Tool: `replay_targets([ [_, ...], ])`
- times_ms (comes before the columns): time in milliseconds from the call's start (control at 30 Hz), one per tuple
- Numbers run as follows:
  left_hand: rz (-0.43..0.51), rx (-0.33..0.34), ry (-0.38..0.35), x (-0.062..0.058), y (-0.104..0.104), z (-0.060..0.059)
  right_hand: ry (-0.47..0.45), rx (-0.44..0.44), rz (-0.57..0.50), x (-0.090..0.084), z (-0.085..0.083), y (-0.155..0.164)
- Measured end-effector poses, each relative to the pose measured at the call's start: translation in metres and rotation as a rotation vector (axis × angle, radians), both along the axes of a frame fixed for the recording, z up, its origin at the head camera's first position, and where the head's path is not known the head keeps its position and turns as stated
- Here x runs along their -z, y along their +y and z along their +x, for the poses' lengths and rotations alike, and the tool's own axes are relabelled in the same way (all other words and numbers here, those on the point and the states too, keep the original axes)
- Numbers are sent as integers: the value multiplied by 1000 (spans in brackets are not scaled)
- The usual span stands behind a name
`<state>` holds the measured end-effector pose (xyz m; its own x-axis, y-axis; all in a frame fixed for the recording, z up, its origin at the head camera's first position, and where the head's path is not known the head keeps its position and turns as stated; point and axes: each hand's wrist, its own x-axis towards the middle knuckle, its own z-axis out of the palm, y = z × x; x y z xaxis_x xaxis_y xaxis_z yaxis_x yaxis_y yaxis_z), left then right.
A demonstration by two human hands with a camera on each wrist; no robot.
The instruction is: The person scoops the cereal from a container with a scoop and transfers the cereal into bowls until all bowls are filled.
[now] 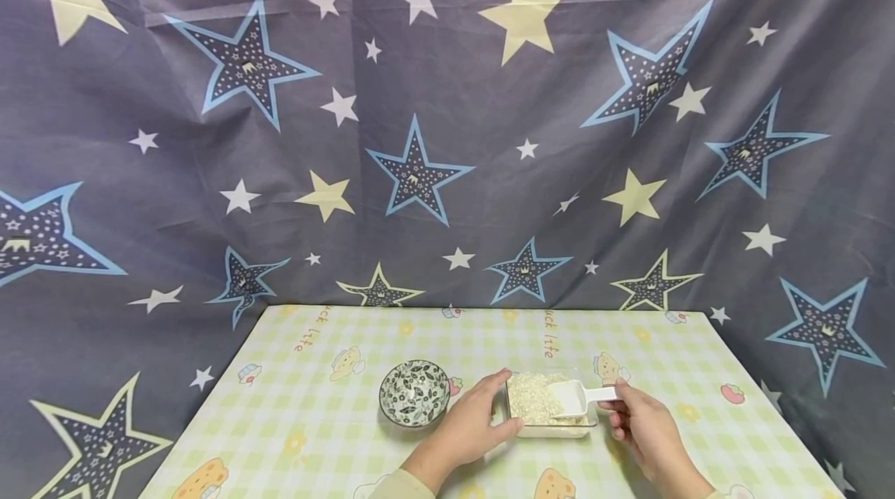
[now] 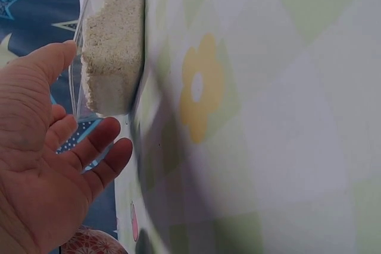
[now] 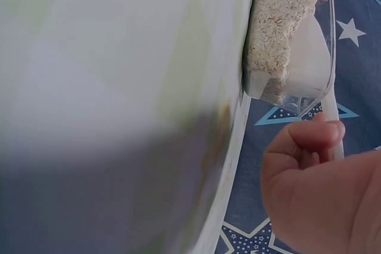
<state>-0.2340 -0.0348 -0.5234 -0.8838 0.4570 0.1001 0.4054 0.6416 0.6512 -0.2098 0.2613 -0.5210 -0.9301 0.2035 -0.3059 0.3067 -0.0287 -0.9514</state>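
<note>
- Standing near the desk's [image 1: 315, 437] front edge, about midway along it, was a clear container [image 1: 552, 427] filled with pale oat-like grain [image 1: 531, 398].
- The left hand [image 1: 471, 425] cupped the container's left side; its fingers [image 2: 98, 147] were relaxed and slightly spread, thumb along the rim.
- The right hand [image 1: 646, 425] pinched the handle of a white scoop [image 1: 576, 398] between thumb and curled fingers [image 3: 309, 138]; the scoop's bowl rested in the grain.
- A patterned bowl [image 1: 414, 392] stood just beside the left hand, nearer the desk's left edge.
</note>
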Motion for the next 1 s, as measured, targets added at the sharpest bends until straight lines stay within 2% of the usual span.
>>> replay_targets([
  [200, -2, -1, 2, 2, 0, -1, 2, -23, 52, -1, 1, -3],
  [600, -13, 2, 16, 4, 1, -1, -35, 24, -81, 4, 2, -3],
  [1000, 36, 10, -29, 3, 0, -1, -49, 19, -55, 5, 1, -2],
])
